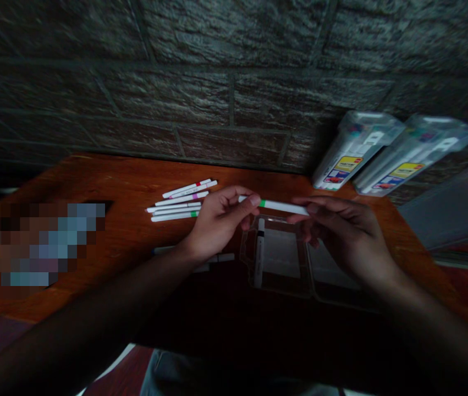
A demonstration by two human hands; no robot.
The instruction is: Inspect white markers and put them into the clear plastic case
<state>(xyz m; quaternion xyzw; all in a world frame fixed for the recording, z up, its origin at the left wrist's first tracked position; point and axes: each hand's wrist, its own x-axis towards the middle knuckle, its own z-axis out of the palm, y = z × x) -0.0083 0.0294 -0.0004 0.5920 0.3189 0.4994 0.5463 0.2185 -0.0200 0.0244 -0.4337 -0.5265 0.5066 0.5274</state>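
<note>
Between my two hands a white marker with a green band [281, 206] is held level above the table. My left hand [226, 217] pinches its left end between thumb and fingers. My right hand [341, 228] grips the other end. Under them lies an open clear plastic case [283, 253], with one white marker with a black band [260, 253] along its left side. Left of my left hand, several white markers [180, 201] with red, purple and green bands rest in a loose pile. More markers [221, 257] lie partly hidden beneath my left forearm.
Two clear cases of markers [355, 151] [413, 157] stand upright against the stone wall [234, 99] at the back right. A blurred-out object [52, 245] is on the left of the wooden table [122, 176]. The front of the table is in deep shadow.
</note>
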